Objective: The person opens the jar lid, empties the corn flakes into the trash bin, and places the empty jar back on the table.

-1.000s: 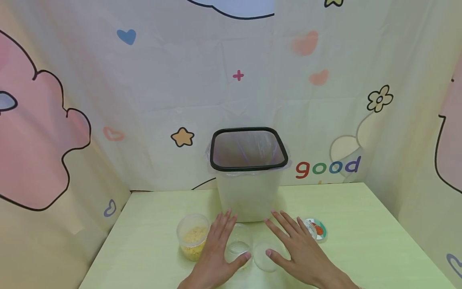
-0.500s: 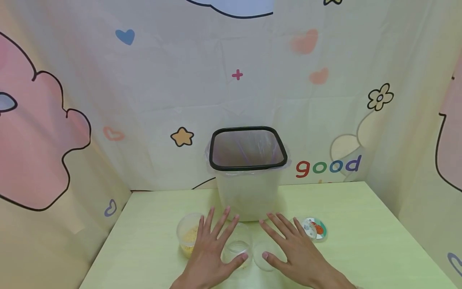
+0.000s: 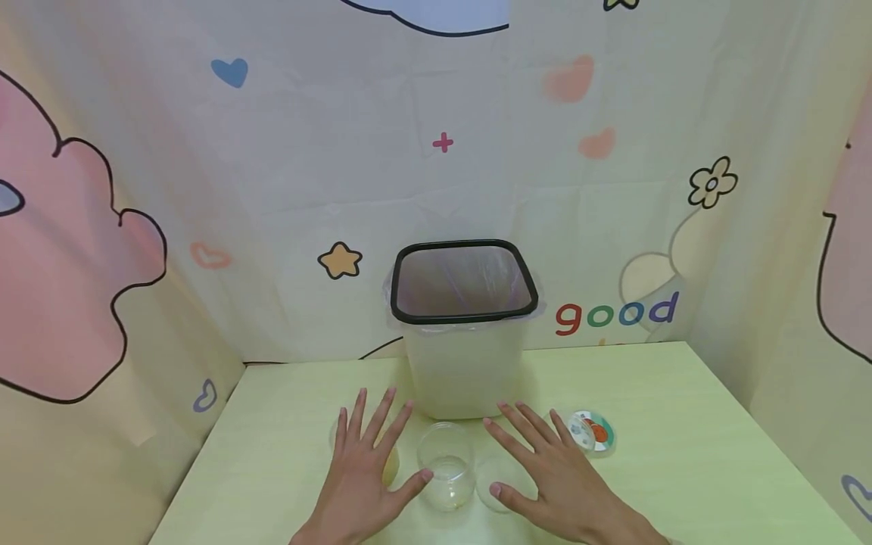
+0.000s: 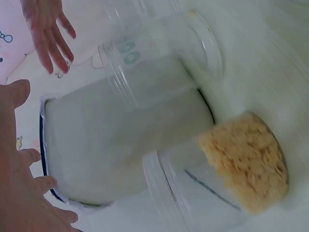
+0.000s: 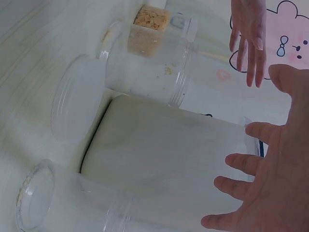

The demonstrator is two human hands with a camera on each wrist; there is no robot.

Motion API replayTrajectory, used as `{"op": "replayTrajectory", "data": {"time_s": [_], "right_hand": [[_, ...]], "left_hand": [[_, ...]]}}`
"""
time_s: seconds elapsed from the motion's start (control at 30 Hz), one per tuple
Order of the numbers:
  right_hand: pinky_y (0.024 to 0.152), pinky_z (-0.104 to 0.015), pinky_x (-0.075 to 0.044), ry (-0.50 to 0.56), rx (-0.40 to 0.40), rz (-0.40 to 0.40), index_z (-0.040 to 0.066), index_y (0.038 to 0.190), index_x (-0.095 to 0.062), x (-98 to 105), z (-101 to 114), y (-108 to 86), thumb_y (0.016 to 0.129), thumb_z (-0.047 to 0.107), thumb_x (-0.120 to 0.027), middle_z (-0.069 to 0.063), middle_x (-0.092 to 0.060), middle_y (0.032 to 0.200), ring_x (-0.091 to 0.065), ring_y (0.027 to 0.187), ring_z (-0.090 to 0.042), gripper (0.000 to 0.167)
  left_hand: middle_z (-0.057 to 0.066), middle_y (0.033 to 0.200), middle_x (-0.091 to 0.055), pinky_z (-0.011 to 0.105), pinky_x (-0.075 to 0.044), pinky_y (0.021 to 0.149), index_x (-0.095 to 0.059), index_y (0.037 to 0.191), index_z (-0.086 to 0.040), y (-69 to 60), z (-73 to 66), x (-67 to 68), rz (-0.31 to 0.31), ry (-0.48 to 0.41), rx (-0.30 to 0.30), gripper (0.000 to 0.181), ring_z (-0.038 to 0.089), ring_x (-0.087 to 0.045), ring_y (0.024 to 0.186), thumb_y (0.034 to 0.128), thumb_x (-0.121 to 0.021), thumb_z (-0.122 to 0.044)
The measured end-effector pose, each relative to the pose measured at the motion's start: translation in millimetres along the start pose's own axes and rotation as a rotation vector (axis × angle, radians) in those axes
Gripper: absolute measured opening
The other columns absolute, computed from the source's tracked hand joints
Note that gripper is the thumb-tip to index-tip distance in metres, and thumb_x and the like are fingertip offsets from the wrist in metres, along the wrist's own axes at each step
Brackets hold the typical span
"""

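Left hand (image 3: 361, 481), right hand (image 3: 559, 484): raised, spread wide, gripping nothing. Flake jar (image 4: 245, 164): left, upright, presumably against spilling. Clear jar (image 3: 446, 469): centre, upright. Lid (image 5: 77, 101): flat, just right of it, perhaps for steadiness. Bin (image 3: 466, 375): far, presumably because tallest.

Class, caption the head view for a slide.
Left hand and right hand, both spread, hover over a pale table, a clear jar showing between them and a black-rimmed bin behind.
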State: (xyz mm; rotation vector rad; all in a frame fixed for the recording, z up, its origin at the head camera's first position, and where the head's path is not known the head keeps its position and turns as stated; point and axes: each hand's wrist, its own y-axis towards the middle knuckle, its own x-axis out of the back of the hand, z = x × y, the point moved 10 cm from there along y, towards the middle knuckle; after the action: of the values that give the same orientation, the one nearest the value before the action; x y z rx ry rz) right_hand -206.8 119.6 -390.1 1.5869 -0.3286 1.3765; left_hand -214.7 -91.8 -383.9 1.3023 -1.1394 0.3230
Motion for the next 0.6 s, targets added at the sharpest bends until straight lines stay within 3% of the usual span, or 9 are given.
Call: {"op": "replayTrajectory", "data": {"time_s": [0.4,0.5,0.6], "right_hand": [[0.107,-0.067,-0.027,-0.007,0.007,0.011,0.031,0.151,-0.038,-1,-2,-0.8,0.092,0.057,-0.056,0.002,-0.031,0.161,-0.034,0.145,-0.030,0.067],[0.107,-0.067,-0.027,-0.009,0.008,0.012,0.030,0.151,-0.039,-3,-2,-0.7,0.092,0.057,-0.056,0.002,-0.031,0.161,-0.034,0.145,-0.030,0.067],[0.107,-0.066,-0.027,-0.009,0.013,0.012,0.032,0.152,-0.037,-4,-1,-0.4,0.092,0.057,-0.056,0.002,-0.031,0.161,-0.034,0.145,-0.030,0.068]], "left_hand": [[0.000,0.164,-0.024,0.059,-0.014,0.118,-0.026,0.156,-0.028,-13.8,46.2,14.7,-0.054,-0.064,0.114,0.098,0.034,-0.014,0.152,0.0758,-0.076,-0.053],[-0.002,0.165,-0.021,0.060,-0.017,0.117,-0.022,0.157,-0.027,-17.8,59.1,10.4,-0.030,-0.180,0.186,0.102,0.031,-0.014,0.153,0.0754,-0.079,-0.049],[-0.004,0.166,-0.015,0.064,-0.023,0.114,-0.013,0.158,-0.032,-24.6,74.3,0.8,0.030,-0.357,0.312,0.106,0.032,-0.013,0.153,0.0766,-0.080,-0.047]]}}
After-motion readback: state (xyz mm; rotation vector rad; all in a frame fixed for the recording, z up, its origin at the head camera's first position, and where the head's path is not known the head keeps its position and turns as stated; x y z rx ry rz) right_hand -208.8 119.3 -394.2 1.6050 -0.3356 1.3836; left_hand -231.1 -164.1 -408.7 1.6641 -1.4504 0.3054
